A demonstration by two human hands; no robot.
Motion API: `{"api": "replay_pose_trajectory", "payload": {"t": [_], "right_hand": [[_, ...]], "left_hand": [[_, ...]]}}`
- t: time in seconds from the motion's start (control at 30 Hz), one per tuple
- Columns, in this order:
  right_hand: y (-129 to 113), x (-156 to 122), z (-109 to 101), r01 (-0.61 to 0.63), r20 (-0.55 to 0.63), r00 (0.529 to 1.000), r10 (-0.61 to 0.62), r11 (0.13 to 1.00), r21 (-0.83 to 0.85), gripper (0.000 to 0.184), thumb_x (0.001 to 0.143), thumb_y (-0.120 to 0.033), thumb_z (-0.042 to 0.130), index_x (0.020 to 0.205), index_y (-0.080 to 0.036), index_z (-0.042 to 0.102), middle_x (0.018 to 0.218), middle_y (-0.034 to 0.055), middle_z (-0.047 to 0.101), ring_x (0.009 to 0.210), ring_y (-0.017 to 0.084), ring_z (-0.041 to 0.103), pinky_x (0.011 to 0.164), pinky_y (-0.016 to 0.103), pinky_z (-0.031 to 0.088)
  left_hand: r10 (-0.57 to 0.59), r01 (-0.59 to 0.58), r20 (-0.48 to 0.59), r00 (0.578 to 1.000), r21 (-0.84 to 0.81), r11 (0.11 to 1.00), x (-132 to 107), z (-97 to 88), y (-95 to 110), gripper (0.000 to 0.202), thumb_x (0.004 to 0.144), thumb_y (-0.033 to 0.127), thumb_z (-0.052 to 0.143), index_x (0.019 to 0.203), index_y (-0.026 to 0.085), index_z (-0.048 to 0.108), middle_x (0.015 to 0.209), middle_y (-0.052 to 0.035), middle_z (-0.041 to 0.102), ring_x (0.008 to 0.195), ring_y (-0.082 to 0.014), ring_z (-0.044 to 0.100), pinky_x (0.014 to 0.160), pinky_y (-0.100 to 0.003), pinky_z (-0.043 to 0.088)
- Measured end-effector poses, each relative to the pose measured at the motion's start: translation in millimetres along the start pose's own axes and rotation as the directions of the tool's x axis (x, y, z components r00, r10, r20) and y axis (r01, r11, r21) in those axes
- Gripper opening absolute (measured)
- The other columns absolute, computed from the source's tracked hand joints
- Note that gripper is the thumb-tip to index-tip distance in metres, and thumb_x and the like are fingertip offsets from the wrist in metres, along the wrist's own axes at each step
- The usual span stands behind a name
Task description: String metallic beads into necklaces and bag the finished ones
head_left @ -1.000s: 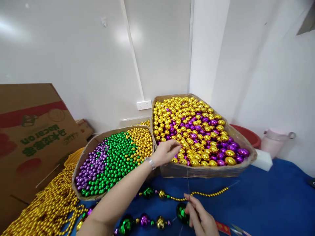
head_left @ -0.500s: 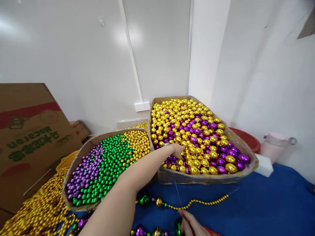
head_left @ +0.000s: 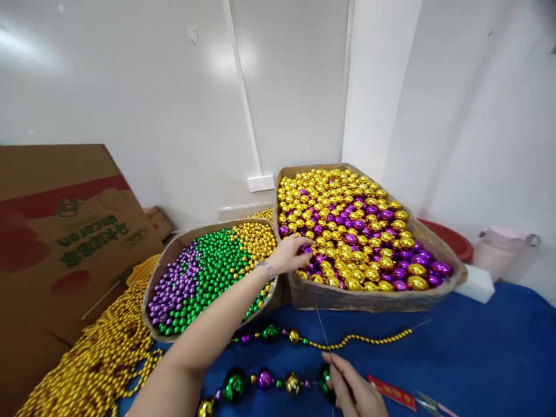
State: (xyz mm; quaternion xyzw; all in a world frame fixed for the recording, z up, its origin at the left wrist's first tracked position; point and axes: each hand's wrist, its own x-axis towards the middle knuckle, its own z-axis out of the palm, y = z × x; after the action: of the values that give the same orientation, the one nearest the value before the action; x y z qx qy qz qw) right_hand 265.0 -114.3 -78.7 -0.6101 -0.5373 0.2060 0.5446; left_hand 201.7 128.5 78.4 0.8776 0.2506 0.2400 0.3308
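Note:
My left hand [head_left: 292, 253] reaches into the near left part of a cardboard tray [head_left: 369, 298] of large gold and purple beads, fingers curled onto a purple bead [head_left: 307, 249]. My right hand [head_left: 354, 388] rests low on the blue cloth [head_left: 478, 359], pinching a thin needle [head_left: 322, 335] that points up and away. A strand of big green, purple and gold beads [head_left: 260, 382] lies beside that hand. A second strand with small gold beads [head_left: 347, 341] runs across the cloth just beyond it.
A second tray [head_left: 167, 258] of small purple, green and gold beads sits left. Gold bead strings [head_left: 95, 365] pile beside a cardboard box [head_left: 61, 231]. A white block [head_left: 475, 284], red basin [head_left: 452, 243] and pink container [head_left: 499, 249] stand right. Scissors [head_left: 430, 402] lie by a red packet [head_left: 391, 394].
My left hand reached deeper into the gold-and-purple tray, then drew back left to its near corner onto a purple bead. My right hand kept the needle, shifting slightly.

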Motion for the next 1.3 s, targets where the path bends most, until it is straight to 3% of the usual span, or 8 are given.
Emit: {"api": "replay_pose_trajectory", "payload": {"t": [0.07, 0.17, 0.27, 0.4, 0.57, 0.7, 1.17, 1.3], "right_hand": [[-3, 0, -3, 0.07, 0.02, 0.997, -0.069, 0.997, -0.041, 0.032, 0.091, -0.04, 0.042, 0.107, -0.022, 0.064, 0.08, 0.0031, 0.072, 0.063, 0.013, 0.068, 0.054, 0.013, 0.053], [-6, 0, -1, 0.203, 0.009, 0.979, -0.203, 0.97, -0.132, 0.028, 0.091, -0.037, 0.044, 0.102, -0.02, 0.064, 0.089, 0.0049, 0.073, 0.076, 0.015, 0.07, 0.067, 0.015, 0.055], [-10, -4, 3, 0.31, 0.022, 0.949, -0.313, 0.923, -0.229, 0.026, 0.091, -0.032, 0.044, 0.101, -0.02, 0.065, 0.092, 0.0053, 0.072, 0.082, 0.016, 0.07, 0.074, 0.019, 0.055], [-15, -9, 6, 0.358, 0.056, 0.931, -0.36, 0.873, -0.332, 0.027, 0.092, -0.029, 0.041, 0.101, -0.02, 0.065, 0.092, 0.0046, 0.073, 0.08, 0.017, 0.07, 0.073, 0.022, 0.056], [-21, -13, 9, 0.488, 0.11, 0.866, -0.488, 0.775, -0.402, 0.027, 0.093, -0.026, 0.041, 0.101, -0.019, 0.065, 0.09, 0.0038, 0.073, 0.077, 0.015, 0.07, 0.07, 0.021, 0.056], [-24, -15, 12, 0.538, 0.141, 0.833, -0.536, 0.722, -0.435, 0.026, 0.093, -0.023, 0.04, 0.1, -0.017, 0.064, 0.089, 0.0038, 0.073, 0.076, 0.014, 0.07, 0.071, 0.021, 0.056], [-22, -18, 12, 0.545, 0.154, 0.828, -0.539, 0.708, -0.449, 0.027, 0.092, -0.024, 0.04, 0.1, -0.018, 0.066, 0.088, 0.0032, 0.073, 0.075, 0.014, 0.07, 0.069, 0.02, 0.055], [-20, -19, 13, 0.541, 0.164, 0.831, -0.532, 0.706, -0.456, 0.028, 0.092, -0.024, 0.04, 0.1, -0.018, 0.066, 0.088, 0.0033, 0.073, 0.074, 0.014, 0.07, 0.068, 0.02, 0.055]], "left_hand": [[-0.095, 0.055, -0.08, 0.992, -0.402, 0.914, -40, -5.6, 3, 0.029, 0.076, 0.031, 0.062, 0.102, 0.018, 0.059, 0.096, -0.0087, 0.062, 0.08, -0.0189, 0.061, 0.071, -0.03, 0.05], [-0.285, 0.116, -0.052, 0.957, -0.832, 0.542, -97, 2.3, 1, 0.03, 0.075, 0.03, 0.066, 0.099, 0.018, 0.054, 0.092, -0.0062, 0.064, 0.074, -0.0168, 0.064, 0.064, -0.027, 0.051], [-0.403, 0.127, 0.012, 0.915, -0.957, 0.26, -139, 17.4, -5, 0.032, 0.073, 0.026, 0.067, 0.101, 0.018, 0.054, 0.088, -0.0052, 0.065, 0.076, -0.0195, 0.067, 0.066, -0.029, 0.051], [-0.477, 0.098, 0.043, 0.878, -0.991, 0.091, -170, 31.0, -11, 0.034, 0.072, 0.023, 0.068, 0.103, 0.015, 0.056, 0.089, -0.0059, 0.066, 0.084, -0.0223, 0.067, 0.074, -0.032, 0.051], [-0.514, -0.012, -0.014, 0.857, -1.0, 0.008, -188, 38.0, -12, 0.031, 0.067, 0.014, 0.071, 0.093, 0.016, 0.054, 0.09, -0.0045, 0.066, 0.093, -0.0251, 0.065, 0.086, -0.036, 0.048], [-0.565, -0.077, -0.063, 0.823, -0.997, -0.001, -195, 40.1, -11, 0.031, 0.065, 0.013, 0.073, 0.087, 0.017, 0.052, 0.086, -0.002, 0.065, 0.093, -0.0257, 0.065, 0.089, -0.04, 0.047], [-0.603, -0.135, -0.13, 0.787, -0.99, 0.037, -201, 42.3, -7, 0.032, 0.066, 0.014, 0.074, 0.089, 0.016, 0.052, 0.087, -0.0013, 0.061, 0.094, -0.0264, 0.065, 0.083, -0.036, 0.048], [-0.593, -0.142, -0.175, 0.786, -0.985, 0.103, -203, 44.8, -8, 0.034, 0.068, 0.015, 0.073, 0.093, 0.017, 0.051, 0.091, -0.0017, 0.059, 0.096, -0.0267, 0.064, 0.082, -0.037, 0.049]]}}
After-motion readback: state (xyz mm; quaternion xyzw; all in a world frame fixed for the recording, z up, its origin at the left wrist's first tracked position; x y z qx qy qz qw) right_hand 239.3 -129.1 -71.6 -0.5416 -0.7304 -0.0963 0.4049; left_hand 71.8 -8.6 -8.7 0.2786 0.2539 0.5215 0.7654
